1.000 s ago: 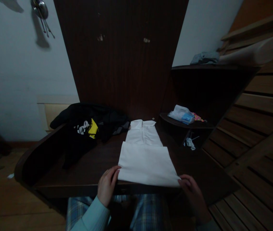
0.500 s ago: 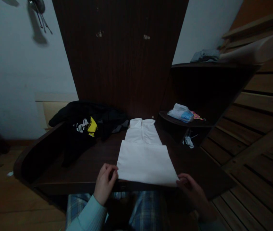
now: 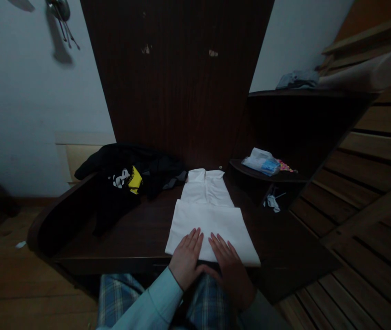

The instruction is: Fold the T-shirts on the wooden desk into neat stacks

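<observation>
A white cloth garment (image 3: 212,220) lies folded on the dark wooden desk (image 3: 140,238), its near part doubled over a narrower far part with a seam down the middle. My left hand (image 3: 187,256) rests flat on the near fold, fingers stretched forward. Beside it my right hand (image 3: 228,263) also lies flat on the cloth, fingers extended. The two thumbs come close together at the desk's front edge. Neither hand grips the fabric.
Black clothing (image 3: 130,160) with a yellow and white print is heaped at the left. On the right, a corner shelf (image 3: 267,178) bears a plastic-wrapped packet (image 3: 262,162). A slatted wooden panel (image 3: 371,183) stands beyond it. Plaid-covered legs (image 3: 120,293) are below the desk.
Both hands have left the cloth's near corners and moved inward onto its folded top, where they now lie flat. The cloth keeps its shape. The view has shifted slightly.
</observation>
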Available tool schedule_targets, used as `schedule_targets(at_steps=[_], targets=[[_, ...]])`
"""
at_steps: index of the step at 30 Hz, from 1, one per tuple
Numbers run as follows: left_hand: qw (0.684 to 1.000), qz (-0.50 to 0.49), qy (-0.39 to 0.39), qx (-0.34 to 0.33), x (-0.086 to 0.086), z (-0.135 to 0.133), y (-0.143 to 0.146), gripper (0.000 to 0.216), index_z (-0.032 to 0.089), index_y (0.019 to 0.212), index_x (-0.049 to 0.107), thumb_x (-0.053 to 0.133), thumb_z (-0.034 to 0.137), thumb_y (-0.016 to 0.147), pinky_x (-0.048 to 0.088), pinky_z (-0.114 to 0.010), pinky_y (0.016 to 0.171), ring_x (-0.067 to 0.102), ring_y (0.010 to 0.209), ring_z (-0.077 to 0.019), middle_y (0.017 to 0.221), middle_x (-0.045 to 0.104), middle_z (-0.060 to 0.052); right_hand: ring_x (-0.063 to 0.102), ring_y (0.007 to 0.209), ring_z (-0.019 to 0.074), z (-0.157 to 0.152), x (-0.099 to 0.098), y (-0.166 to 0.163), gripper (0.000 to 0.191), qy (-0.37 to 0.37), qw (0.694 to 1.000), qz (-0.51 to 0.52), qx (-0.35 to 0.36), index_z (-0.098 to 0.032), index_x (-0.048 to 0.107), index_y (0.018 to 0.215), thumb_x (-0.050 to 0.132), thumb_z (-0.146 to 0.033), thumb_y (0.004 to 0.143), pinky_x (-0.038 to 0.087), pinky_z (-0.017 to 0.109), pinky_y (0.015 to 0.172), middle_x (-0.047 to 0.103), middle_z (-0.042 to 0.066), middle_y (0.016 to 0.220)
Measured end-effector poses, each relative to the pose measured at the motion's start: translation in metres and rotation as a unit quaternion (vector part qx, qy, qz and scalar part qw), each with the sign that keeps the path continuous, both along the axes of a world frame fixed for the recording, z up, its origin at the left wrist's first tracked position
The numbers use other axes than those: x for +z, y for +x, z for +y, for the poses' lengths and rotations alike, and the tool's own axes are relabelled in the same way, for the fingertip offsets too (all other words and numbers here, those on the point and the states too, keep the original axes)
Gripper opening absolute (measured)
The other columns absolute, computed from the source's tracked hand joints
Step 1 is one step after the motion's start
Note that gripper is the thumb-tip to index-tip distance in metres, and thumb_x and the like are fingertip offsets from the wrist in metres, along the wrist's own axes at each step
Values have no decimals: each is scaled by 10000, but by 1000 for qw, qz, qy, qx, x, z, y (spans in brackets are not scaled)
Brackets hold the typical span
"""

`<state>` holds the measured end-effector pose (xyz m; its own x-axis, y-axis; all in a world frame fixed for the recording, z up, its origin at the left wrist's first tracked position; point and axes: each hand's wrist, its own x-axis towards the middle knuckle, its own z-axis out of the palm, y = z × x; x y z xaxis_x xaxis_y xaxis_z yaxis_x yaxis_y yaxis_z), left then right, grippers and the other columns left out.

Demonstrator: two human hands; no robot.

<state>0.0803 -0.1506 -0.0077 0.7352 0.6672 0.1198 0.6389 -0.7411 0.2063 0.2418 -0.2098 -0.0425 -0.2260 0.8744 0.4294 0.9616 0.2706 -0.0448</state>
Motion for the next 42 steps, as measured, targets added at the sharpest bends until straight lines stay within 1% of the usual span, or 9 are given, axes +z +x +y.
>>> schedule_targets(at_steps=[4,10,18,22,27,34,37,39,42], targets=[[998,-9,51,33,-8,8,-23,713,115,1334,264,590,281,722,305,-406,1017,239,1290,-253,1392,292,-150,277,1272,236,-12,-7,30,651,28,998,-33,-39,-114,221,1360,455,-332,793,301,428,994,352,120,1358],[994,-36,96,29,-17,20,-57,710,136,1331,276,572,399,741,348,-386,992,296,1267,-247,1369,341,-146,298,1265,203,-27,-12,66,713,53,994,-46,-83,-179,125,1388,335,-24,724,327,423,982,367,84,1356],[995,-43,94,5,-15,24,-60,645,134,1305,332,530,434,770,359,-383,983,331,1250,-240,1349,372,-154,396,1205,178,-25,-9,74,567,53,997,-10,-56,-163,442,1253,273,-24,730,402,372,946,464,63,1285],[998,-21,56,16,-7,18,-61,589,153,1301,343,545,252,757,332,-418,992,341,1244,-239,1349,377,-137,411,1195,172,-31,-11,81,559,38,998,11,-48,-190,482,1223,264,-36,732,403,390,946,488,42,1263],[1000,-9,6,9,9,6,-67,682,227,1268,400,421,3,625,271,-435,1020,362,1233,-187,1333,417,-64,424,1185,168,-43,-13,91,577,9,999,38,-38,-225,491,1218,262,-48,720,395,401,960,487,13,1262],[995,-16,-85,-45,42,-7,-72,501,248,1116,551,410,55,676,364,-383,951,513,1092,-181,1179,576,-25,554,1042,158,-71,20,106,504,-60,993,104,0,-259,566,1137,286,-104,747,472,326,895,572,-3,1162],[990,-56,-100,-84,55,-17,-77,390,273,1045,588,422,105,735,432,-302,844,588,945,-168,1024,655,-7,623,905,177,-84,39,113,425,-81,986,147,-8,-278,625,1044,353,-161,740,533,300,782,642,7,1036],[985,-75,-116,-99,66,-24,-82,316,279,988,609,417,142,776,451,-255,762,606,854,-158,910,675,-6,653,793,185,-92,54,117,368,-90,982,165,22,-318,651,978,420,-195,719,559,281,688,679,3,923],[977,-96,-151,-115,86,-33,-88,252,255,876,628,389,195,828,443,-213,682,599,755,-141,778,661,-13,657,641,188,-98,83,121,238,-40,979,197,15,-375,680,835,495,-293,709,563,265,560,696,0,763]])
